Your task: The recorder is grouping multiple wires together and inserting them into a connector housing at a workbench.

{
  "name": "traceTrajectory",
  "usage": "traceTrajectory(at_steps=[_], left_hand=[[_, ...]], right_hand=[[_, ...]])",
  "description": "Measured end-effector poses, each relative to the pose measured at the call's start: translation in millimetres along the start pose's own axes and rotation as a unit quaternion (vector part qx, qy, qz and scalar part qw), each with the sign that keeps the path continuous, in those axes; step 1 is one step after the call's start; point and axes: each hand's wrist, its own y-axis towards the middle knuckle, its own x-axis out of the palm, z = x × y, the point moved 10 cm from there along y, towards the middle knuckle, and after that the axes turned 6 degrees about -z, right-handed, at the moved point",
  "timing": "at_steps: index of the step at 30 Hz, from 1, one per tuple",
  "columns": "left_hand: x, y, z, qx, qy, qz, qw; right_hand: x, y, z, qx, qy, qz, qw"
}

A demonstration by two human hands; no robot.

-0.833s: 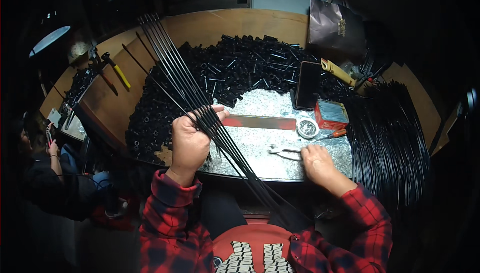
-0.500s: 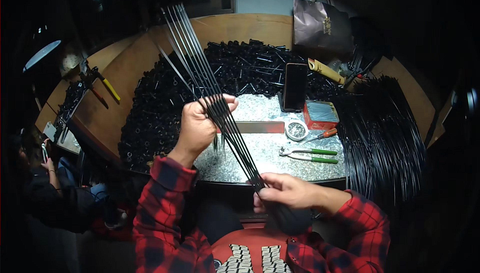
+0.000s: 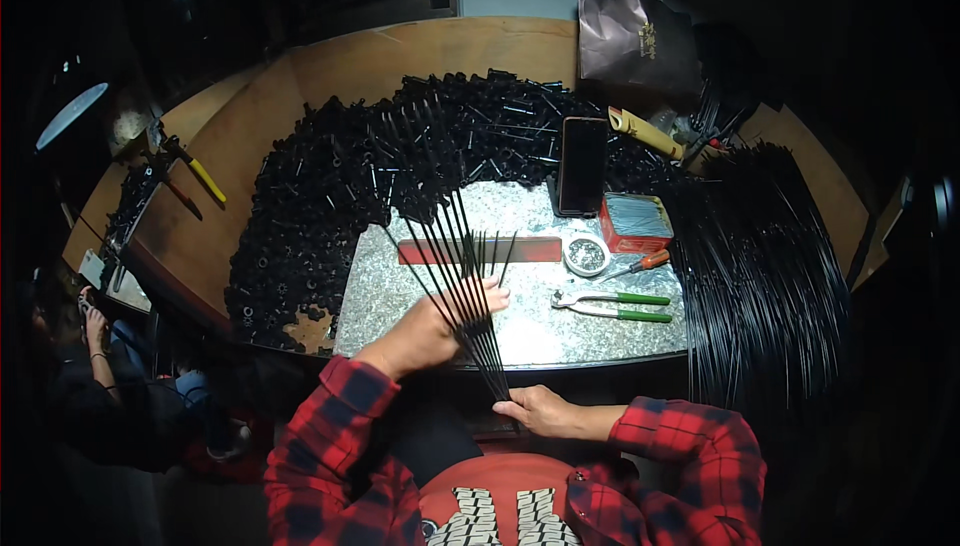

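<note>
A fanned bundle of thin black rods (image 3: 486, 354) slants up and away from me over the front of the granite slab (image 3: 380, 321). My right hand (image 3: 548, 412) pinches its near end just off the slab's front edge. Farther up, my left hand (image 3: 425, 334) is behind the fan with its fingers curled in. Several short dark rod tips stick up above those fingers. The far ends blend into a heap of small black parts (image 3: 290, 186) and are hard to make out.
Around the slab lie a red bar (image 3: 530, 250), a phone (image 3: 583, 166), a dish of small metal bits (image 3: 587, 257), a red box of pins (image 3: 636, 224), a screwdriver (image 3: 652, 261) and green-handled pincers (image 3: 640, 307). A thick stack of black rods (image 3: 765, 276) fills the right side.
The rods have come down from a raised position, their far ends now low over the heap. My left hand has moved right and slightly down; my right hand is a little lower.
</note>
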Motion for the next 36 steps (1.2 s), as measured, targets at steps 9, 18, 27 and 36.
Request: traceTrajectory(at_steps=[9, 18, 27, 36], left_hand=[[74, -39, -12, -0.072, 0.202, -0.148, 0.965], [91, -38, -16, -0.047, 0.269, -0.101, 0.957], [69, -38, -22, -0.120, 0.250, -0.065, 0.959], [79, -40, -29, -0.112, 0.313, -0.059, 0.941]], right_hand=[[11, 50, 73, 0.025, -0.154, 0.014, 0.988], [22, 35, 77, 0.000, -0.201, -0.051, 0.978], [-35, -21, -56, -0.015, -0.270, -0.107, 0.957], [-63, -24, -140, -0.229, -0.182, 0.158, 0.943]])
